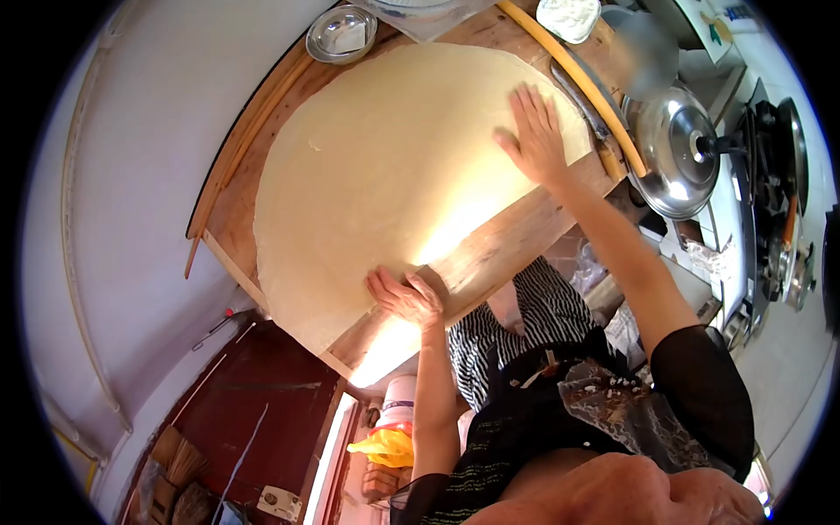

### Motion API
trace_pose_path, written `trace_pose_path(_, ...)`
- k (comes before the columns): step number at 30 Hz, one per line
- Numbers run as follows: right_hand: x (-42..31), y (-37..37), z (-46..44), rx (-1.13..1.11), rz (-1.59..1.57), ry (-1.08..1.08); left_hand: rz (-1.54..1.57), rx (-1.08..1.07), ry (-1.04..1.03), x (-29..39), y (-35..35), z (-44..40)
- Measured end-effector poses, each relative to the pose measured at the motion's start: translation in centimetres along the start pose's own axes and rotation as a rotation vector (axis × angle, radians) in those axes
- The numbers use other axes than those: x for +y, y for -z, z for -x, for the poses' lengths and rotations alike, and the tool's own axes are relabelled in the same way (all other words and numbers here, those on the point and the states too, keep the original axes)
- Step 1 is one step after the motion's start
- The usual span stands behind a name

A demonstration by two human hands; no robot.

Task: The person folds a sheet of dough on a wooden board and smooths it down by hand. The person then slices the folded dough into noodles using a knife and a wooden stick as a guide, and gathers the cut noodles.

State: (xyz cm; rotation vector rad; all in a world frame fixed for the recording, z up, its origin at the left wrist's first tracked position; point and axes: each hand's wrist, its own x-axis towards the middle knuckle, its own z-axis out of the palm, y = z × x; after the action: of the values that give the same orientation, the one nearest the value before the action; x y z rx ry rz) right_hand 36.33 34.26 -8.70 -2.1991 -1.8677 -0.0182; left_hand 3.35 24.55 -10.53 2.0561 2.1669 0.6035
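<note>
A very large, thin sheet of rolled dough (pixel 367 157) covers most of the wooden board (pixel 516 236), its near edge folded or cut straight along the board's front. My left hand (pixel 407 297) rests at that near edge, fingers stretched over the dough and the heel by the bare wood. Farther right, my right hand (pixel 535 136) lies flat on the dough with its fingers spread. Neither hand holds anything. Beyond the right hand, a long wooden rolling pin (pixel 577 74) lies along the board's right side, with a knife (pixel 582 101) beside it.
A metal bowl (pixel 341 35) stands at the far left corner, and a white tub of flour-like powder (pixel 569 17) at the far right. Thin wooden sticks (pixel 254 131) lie along the left edge. A lidded metal pan (pixel 674 153) and a stove (pixel 774 175) stand to the right.
</note>
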Motion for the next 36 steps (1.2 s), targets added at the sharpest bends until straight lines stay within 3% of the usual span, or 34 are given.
trace_pose_path(3, 1.7, -1.2, -5.1, -0.122, 0.229, -0.068, 0.025, 0.013, -0.004, 0.1, 0.0, -0.1)
trace_pose_path(8, 4.0, -1.0, 0.4, 0.003, 0.016, -0.037, 0.043, 0.005, 0.016, -0.9, 0.5, -0.1)
trace_pose_path(10, 0.8, -0.9, 3.6, 0.019, 0.007, -0.035, 0.202, 0.059, 0.015, -2.0, 1.1, 0.2)
trace_pose_path(12, -5.5, -0.3, 6.3, -0.105, 0.078, 0.123, 0.181, 0.08, 0.053, -3.4, 2.4, 0.4)
trace_pose_path(14, -12.5, 1.1, 8.7, -0.407, 0.107, 0.207, 0.215, 0.213, 0.221, -5.4, 3.4, 0.2)
trace_pose_path(15, -14.6, 0.6, 10.1, -0.391, -0.019, 0.284, 0.305, 0.278, 0.411, -5.4, 4.3, -0.7)
trace_pose_path(16, -16.2, 0.1, 11.5, -0.374, -0.145, 0.36, 0.292, 0.291, 0.416, -7.2, 5.0, -1.1)
trace_pose_path(18, -18.7, 0.9, 12.5, -0.384, -0.252, 0.467, 0.641, 0.121, 0.879, -11.2, 6.8, -2.2)
trace_pose_path(19, -19.3, 1.0, 11.9, -0.4, -0.322, 0.467, 0.658, 0.299, 1.092, -11.8, 6.6, -2.9)
trace_pose_path(20, -20.1, 0.4, 11.2, -0.397, -0.32, 0.48, 0.662, 0.311, 1.097, -11.8, 7.6, -4.0)
trace_pose_path(22, -21.5, -1.6, 8.8, -0.211, -0.44, 0.435, 0.827, 0.421, 1.356, -12.2, 9.8, -6.0)
trace_pose_path(28, -24.1, -4.5, -4.7, -0.05, -0.372, 0.47, 1.077, 0.414, 1.348, -18.6, 8.2, -5.9)
trace_pose_path(31, -26.7, -6.5, -6.4, 0.058, -0.244, 0.368, 1.143, 0.44, 1.315, -18.9, 9.1, -6.3)
trace_pose_path(34, -29.3, -6.8, -5.6, 0.021, -0.186, 0.477, 1.218, 0.385, 1.296, -18.4, 9.4, -7.7)
trace_pose_path(36, -30.4, -6.0, -2.9, -0.057, -0.301, 0.684, 1.247, 0.369, 1.306, -18.9, 9.5, -7.9)
